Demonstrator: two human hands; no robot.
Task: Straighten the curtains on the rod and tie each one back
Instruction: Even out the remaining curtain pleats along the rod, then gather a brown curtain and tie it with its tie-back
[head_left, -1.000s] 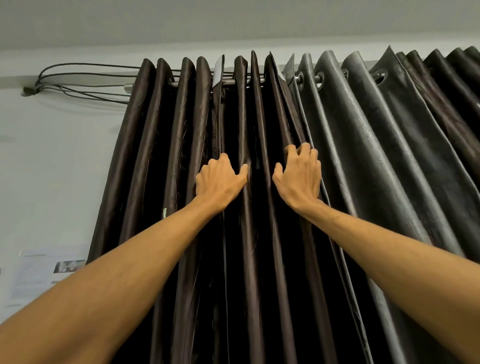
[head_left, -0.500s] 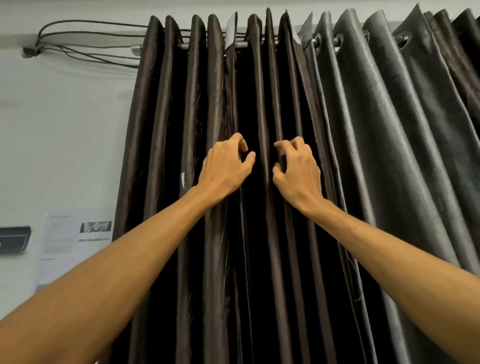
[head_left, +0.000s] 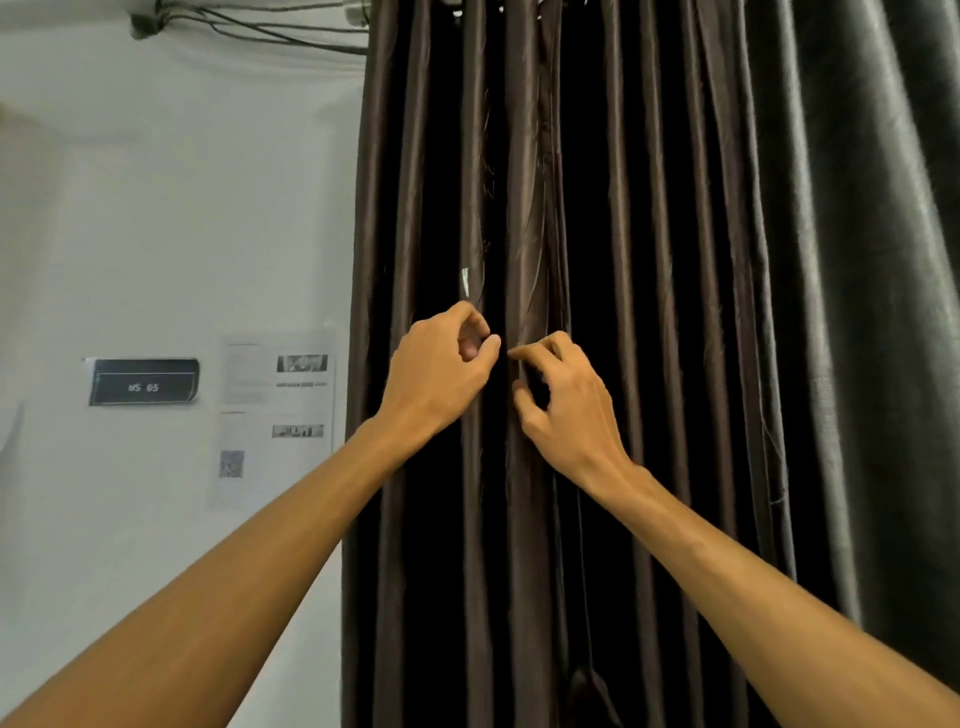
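Curtains fill the centre and right of the frame: a brown curtain (head_left: 639, 312) in narrow vertical pleats, and a grey curtain (head_left: 872, 260) at far right. Printed sheets (head_left: 275, 421) and a dark label (head_left: 143, 382) are fixed to the wall (head_left: 171, 208) at left. At mid-frame, adjacent pleats are pinched by the left hand (head_left: 436, 374) and the right hand (head_left: 566, 405), fingers curled.

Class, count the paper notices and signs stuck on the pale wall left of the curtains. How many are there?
2. A dark rectangular sign reading "WS 05" sits furthest left; a white printed paper sheet hangs beside the dark brown curtain. Others may lie outside view.
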